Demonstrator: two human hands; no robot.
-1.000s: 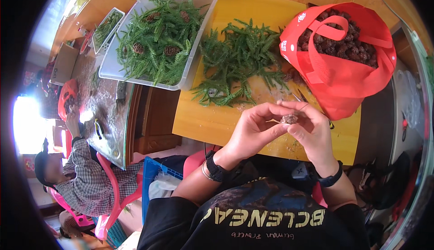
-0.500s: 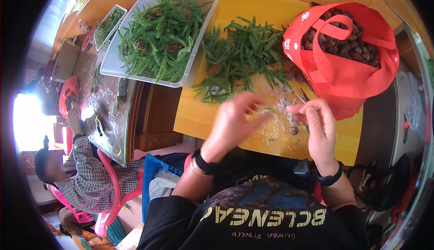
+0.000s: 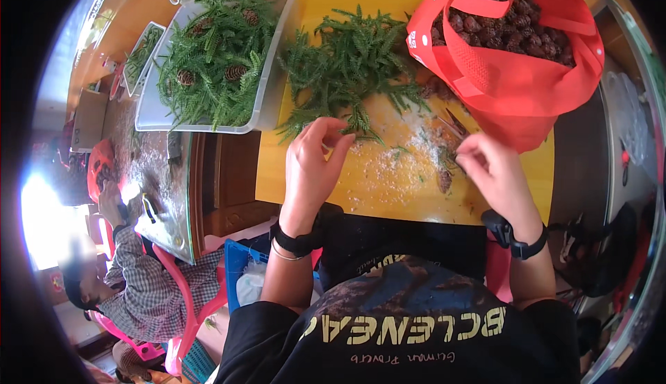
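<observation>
My left hand (image 3: 316,165) is at the near edge of a heap of green artificial pine sprigs (image 3: 357,65), thumb and fingers apart around the tip of one sprig. Farther right, my right hand (image 3: 491,172) has its fingers and thumb pinched together. Just left of those fingertips is a small brown pine cone (image 3: 444,181), which seems held by a thin stem; the grip itself is partly hidden. Dark-handled scissors or pliers (image 3: 454,126) lie beyond the right fingertips. White and green crumbs (image 3: 385,176) cover the yellow tabletop (image 3: 298,186) between my hands.
A clear plastic bin (image 3: 263,99) with sprigs and several cones stands at the left. A red cloth bag (image 3: 510,92) full of cones occupies the right. Farther left, another person (image 3: 152,280) sits at a second table (image 3: 163,176). A blue crate (image 3: 239,266) stands beside me.
My left hand has moved left and away from me to the sprigs. The right hand has shifted a little right, and the cone now shows its long side. The view has shifted slightly.
</observation>
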